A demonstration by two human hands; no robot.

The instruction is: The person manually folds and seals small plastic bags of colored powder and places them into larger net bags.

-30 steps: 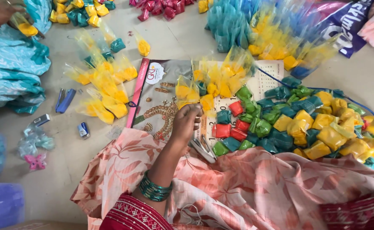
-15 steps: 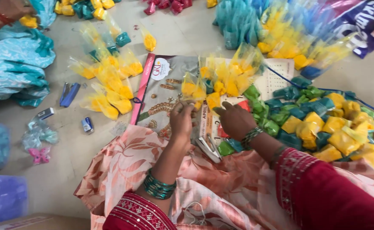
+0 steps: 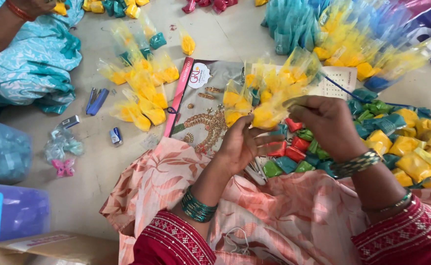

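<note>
Grey floor [image 3: 225, 34] lies strewn with small yellow, green and red packets around a glossy jewellery catalogue [image 3: 200, 108]. Above it, the left hand [image 3: 240, 147] and right hand [image 3: 328, 122] both pinch one yellow cellophane packet [image 3: 267, 115], fingers closed on its clear wrapping. A blue stapler [image 3: 96, 100] lies well apart.

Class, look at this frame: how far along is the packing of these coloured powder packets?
Done: a heap of clear pouches with yellow filling lies on the floor, and another bunch rests on the magazine. In hand: the left hand and right hand hold one yellow pouch between them. Left: loose red, green, blue and yellow packets remain piled at the right.
</note>
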